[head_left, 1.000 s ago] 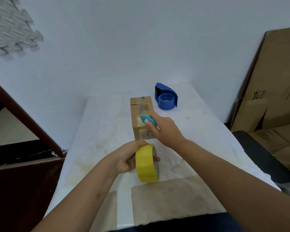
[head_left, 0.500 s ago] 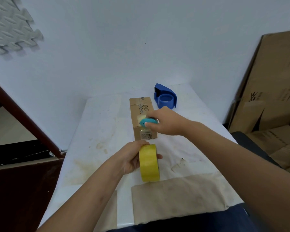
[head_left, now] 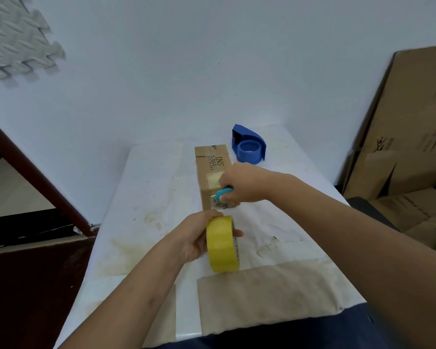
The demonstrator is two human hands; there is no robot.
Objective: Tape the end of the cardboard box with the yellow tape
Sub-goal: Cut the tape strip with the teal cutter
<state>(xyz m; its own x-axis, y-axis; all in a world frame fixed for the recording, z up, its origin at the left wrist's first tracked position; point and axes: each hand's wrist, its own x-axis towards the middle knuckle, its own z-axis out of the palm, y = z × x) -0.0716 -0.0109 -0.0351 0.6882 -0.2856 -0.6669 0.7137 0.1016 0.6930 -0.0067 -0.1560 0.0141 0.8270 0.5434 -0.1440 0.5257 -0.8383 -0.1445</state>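
Observation:
A long cardboard box (head_left: 213, 163) lies on the white table (head_left: 149, 197), its near end facing me, with a strip of yellowish tape over the top near that end. My left hand (head_left: 199, 233) grips the yellow tape roll (head_left: 222, 244), held upright just in front of the box's near end. My right hand (head_left: 239, 183) holds a small teal cutter (head_left: 223, 193) at the upper edge of the near end; a short metal blade tip shows at its left. Tape from roll to box is too faint to make out.
A blue tape dispenser (head_left: 249, 146) stands behind the box to the right. Flattened cardboard boxes (head_left: 408, 137) lean against the wall at right. Two brown paper sheets (head_left: 264, 293) lie at the table's near edge. A dark wooden frame (head_left: 35, 187) stands left.
My right hand turned and lowered the teal cutter from the box's top onto the edge of its near end. The yellow roll in my left hand stayed nearly in place.

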